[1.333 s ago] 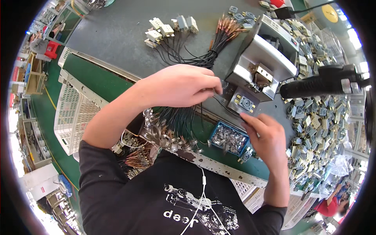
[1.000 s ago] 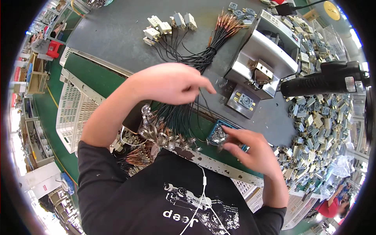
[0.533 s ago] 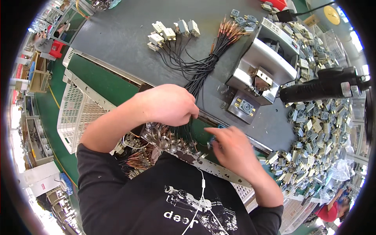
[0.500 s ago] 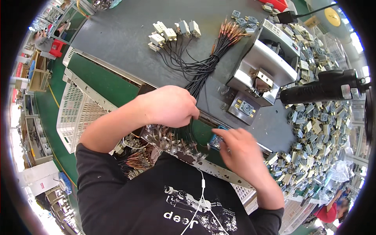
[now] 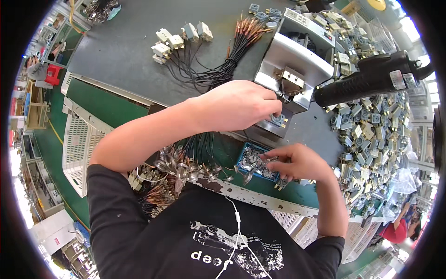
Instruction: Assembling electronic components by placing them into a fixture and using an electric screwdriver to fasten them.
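Note:
My left hand (image 5: 244, 106) reaches across to the small metal fixture block, its fingers curled down at a grey square plug part (image 5: 278, 120) with brass prongs. Whatever the fingertips pinch is hidden, though a black wire shows just beneath the hand. My right hand (image 5: 299, 162) hovers at a blue tray (image 5: 239, 162) of small silvery metal pieces, thumb and forefinger apart above them. Another grey plug part (image 5: 282, 183) shows under its curled lower fingers, seemingly held there.
Behind stands a metal press (image 5: 297, 60). A black power screwdriver (image 5: 362, 79) juts in from the right, above heaped plug parts (image 5: 367, 135). Bundled black wires (image 5: 227, 65) with copper ends lie on the grey table (image 5: 134, 51). Cream-coloured plugs (image 5: 174, 41) sit beyond, and metal rings (image 5: 181, 167) hang near my body.
My left hand has moved right, from the wire bundle to the plug part on the fixture. My right hand has shifted onto the blue tray. The whole view has slid slightly leftward.

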Motion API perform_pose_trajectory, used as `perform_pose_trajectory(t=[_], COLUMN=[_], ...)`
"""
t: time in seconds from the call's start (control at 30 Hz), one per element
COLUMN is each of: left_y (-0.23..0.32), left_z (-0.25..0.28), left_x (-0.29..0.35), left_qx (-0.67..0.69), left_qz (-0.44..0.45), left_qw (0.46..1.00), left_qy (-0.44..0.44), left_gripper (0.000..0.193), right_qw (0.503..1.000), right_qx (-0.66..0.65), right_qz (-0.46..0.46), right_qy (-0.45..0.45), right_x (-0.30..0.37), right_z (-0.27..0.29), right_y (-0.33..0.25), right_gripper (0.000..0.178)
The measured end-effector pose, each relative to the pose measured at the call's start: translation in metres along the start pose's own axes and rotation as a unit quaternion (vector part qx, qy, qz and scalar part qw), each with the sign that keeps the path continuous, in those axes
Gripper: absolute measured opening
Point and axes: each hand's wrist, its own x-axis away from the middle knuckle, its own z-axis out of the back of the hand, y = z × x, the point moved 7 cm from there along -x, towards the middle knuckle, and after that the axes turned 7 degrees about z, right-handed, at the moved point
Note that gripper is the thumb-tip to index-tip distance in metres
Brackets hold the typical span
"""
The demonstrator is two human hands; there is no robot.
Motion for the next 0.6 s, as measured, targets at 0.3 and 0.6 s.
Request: perform_pose_trajectory(t=[0.3,0.6], left_y=[-0.001,0.007], left_z=[-0.033,-0.033], left_x=[-0.017,-0.02], left_qx=[-0.033,-0.065], left_qz=[0.003,-0.015], left_qw=[0.998,0.996], left_qy=[-0.048,-0.066], left_gripper=[0.017,0.017], right_qw=[0.999,0.997], right_qx=[-0.046,-0.067], right_qz=[0.012,0.016], right_qy=[0.0,-0.046], right_x=[-0.006,-0.009], right_z=[-0.006,-0.005], right_y=[0.008,0.006], right_gripper=[0.037,0.041])
